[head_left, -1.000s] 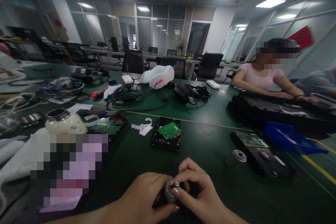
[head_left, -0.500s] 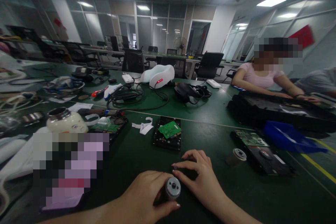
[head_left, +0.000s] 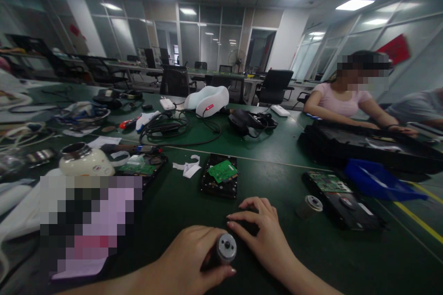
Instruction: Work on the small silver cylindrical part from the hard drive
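My left hand point(head_left: 194, 253) is wrapped around a small cylindrical motor point(head_left: 227, 248). Its round metal end, with a centre hub and small holes, faces up, while the fingers hide most of its body. Close by on the right is my right hand point(head_left: 265, 230), thumb and index fingertips nearly together in a pinch. Whatever tiny thing may sit between them is too small to make out. A second metal cylinder point(head_left: 313, 203) of similar look stands upright to the right of that hand. Beyond the hands lies a hard drive point(head_left: 218, 190) with a loose green circuit board point(head_left: 221, 171) on it.
Another hard drive point(head_left: 341, 198) and a blue plastic tray point(head_left: 380, 182) lie at right, near a black case point(head_left: 367, 145). A co-worker point(head_left: 346, 101) sits behind it. At left are a cream jar point(head_left: 85, 161), a screwdriver-like tool point(head_left: 131, 148) and cables point(head_left: 166, 124).
Both hands keep nearly the same pose, and the left still holds the motor. The whole view has shifted very slightly. A tiny speck between my right fingertips earlier is no longer distinct.
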Action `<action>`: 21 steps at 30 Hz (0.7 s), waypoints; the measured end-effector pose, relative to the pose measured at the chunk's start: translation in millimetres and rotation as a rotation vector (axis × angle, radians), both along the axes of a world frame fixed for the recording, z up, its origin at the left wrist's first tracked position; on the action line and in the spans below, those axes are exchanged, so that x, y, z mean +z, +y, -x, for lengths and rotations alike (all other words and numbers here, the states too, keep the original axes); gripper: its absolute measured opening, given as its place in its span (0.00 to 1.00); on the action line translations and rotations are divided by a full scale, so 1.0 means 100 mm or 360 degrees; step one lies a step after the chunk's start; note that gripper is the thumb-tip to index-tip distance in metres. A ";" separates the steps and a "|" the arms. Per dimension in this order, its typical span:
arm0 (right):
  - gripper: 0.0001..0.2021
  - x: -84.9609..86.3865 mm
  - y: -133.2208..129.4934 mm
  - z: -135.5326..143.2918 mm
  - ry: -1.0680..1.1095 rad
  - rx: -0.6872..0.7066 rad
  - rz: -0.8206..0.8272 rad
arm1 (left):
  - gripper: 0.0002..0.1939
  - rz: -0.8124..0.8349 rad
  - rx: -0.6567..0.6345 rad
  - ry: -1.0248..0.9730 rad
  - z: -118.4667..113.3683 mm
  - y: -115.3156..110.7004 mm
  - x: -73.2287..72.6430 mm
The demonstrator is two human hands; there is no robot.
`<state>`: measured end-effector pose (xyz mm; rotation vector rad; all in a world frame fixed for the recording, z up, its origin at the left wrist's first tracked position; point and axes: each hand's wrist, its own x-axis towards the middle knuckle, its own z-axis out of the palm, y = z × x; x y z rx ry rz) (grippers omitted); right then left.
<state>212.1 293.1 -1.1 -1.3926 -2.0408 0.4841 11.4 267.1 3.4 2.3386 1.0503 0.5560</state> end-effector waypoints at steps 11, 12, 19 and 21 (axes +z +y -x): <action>0.09 0.03 -0.26 0.07 0.0563 0.0477 -0.0273 | 0.12 0.0117 -0.0067 -0.0207 0.01 0.01 -0.04; 0.09 0.03 -0.26 0.08 0.0562 0.0486 -0.0259 | 0.13 0.0134 -0.0061 -0.0208 0.00 0.01 -0.04; 0.15 0.07 -0.25 0.08 0.0556 0.0559 -0.0166 | 0.11 0.0024 -0.0068 -0.0224 0.00 0.02 -0.08; 0.17 0.09 -0.25 0.08 0.0552 0.0596 -0.0148 | 0.09 -0.0030 -0.0053 -0.0200 0.00 0.01 -0.09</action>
